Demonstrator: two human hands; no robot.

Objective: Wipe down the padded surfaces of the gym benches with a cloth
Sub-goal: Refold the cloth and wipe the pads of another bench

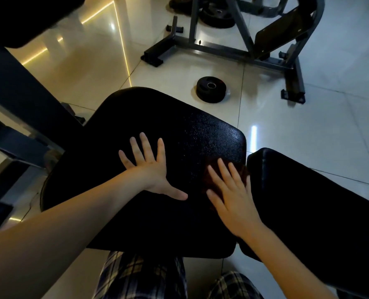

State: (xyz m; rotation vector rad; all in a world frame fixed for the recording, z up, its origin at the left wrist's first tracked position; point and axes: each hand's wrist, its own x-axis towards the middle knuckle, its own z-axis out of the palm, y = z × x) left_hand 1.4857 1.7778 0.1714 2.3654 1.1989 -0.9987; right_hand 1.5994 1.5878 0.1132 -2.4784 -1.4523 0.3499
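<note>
Pressing pebbled black pad (179, 126): left hand (150, 171) splayed, right hand (233, 199) atop reddish cloth (205, 180).

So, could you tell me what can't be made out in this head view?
Head view only.
The cloth: dark, mostly under the right hand, its outline lost against the black seat pad.
The second pad: cut off by the right frame edge.
The seat pad's underside and supports: hidden by the pad itself.

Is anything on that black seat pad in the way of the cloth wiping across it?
Only the left hand, spread flat on the pad just left of the cloth under the right hand. The rest of the pad looks bare.
</note>
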